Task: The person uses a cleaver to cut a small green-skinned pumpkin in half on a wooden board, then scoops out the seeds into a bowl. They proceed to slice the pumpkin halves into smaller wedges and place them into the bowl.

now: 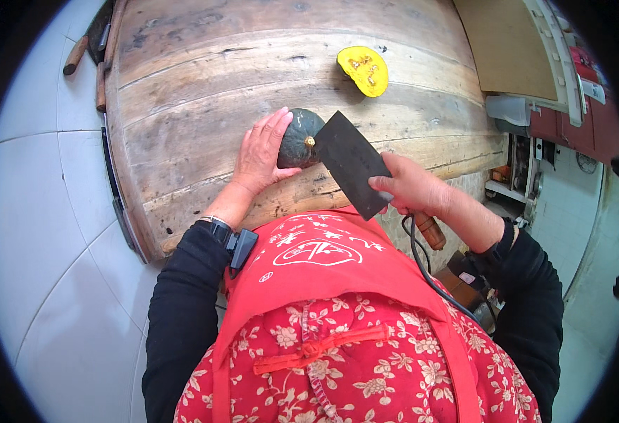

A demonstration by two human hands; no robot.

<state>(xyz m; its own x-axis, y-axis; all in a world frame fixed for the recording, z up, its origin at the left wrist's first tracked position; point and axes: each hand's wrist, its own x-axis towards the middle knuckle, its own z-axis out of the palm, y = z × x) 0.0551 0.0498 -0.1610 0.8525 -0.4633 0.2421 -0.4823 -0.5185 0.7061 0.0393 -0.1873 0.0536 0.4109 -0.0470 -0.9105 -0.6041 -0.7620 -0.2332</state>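
My left hand (263, 150) lies around the left side of a dark green pumpkin (300, 132), thumb at its near side and fingers on top. The pumpkin's stem faces up and towards the right; its underside is hidden. In my right hand (412, 182) is a cleaver (349, 161) with a broad dark blade and a wooden handle. The blade's far corner reaches close to the pumpkin's right side; I cannot tell whether it touches. Farther off, a cut pumpkin piece (363, 72) shows its yellow flesh and seed hollow. Both rest on a wooden table (209, 79).
Wooden-handled tools (77, 55) hang along the table's left edge by the white tiled wall (29, 174). At the right stand a tan board (515, 47) and a translucent plastic container (507, 109). A black cable (419, 259) hangs beside my red apron (336, 275).
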